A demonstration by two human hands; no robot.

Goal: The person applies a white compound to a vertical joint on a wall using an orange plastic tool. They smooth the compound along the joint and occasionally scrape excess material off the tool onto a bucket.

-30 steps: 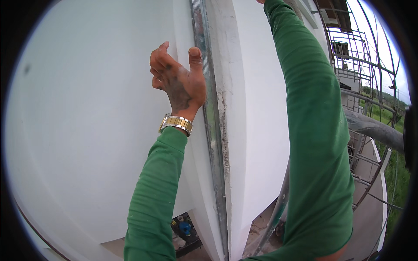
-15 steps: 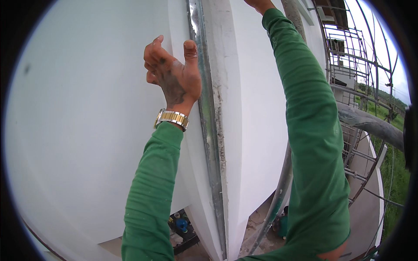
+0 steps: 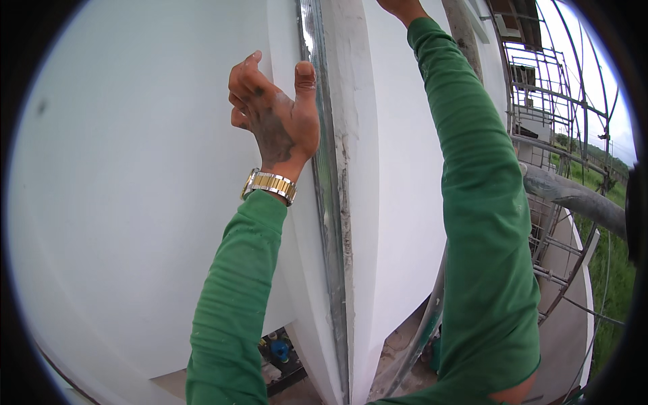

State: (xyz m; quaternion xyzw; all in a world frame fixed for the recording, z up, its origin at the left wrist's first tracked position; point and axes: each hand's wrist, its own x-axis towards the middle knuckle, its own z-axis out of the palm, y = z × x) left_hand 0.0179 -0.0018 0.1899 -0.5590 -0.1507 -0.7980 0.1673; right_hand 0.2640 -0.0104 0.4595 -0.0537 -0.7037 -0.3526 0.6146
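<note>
My left hand is raised in front of the white wall, thumb pointing up and fingers apart, loosely bent. Grey smears mark its back, and a silver and gold watch circles the wrist. Beside the thumb runs a long, shiny metal strip along the edge of a pale, rough-faced column; whether the hand touches the strip I cannot tell. Nothing shows in that hand. My right hand reaches up past the top edge, so only its wrist end shows; its fingers and anything in them are out of view.
A thick grey pipe crosses at the right, with metal scaffolding and grass beyond. Another slanting pipe stands below my right arm. Far below, a blue item lies among clutter between the walls.
My left hand appears slightly farther right, and the metal strip and column have shifted the same way in view. The hand's pose looks much the same; my right arm has barely changed.
</note>
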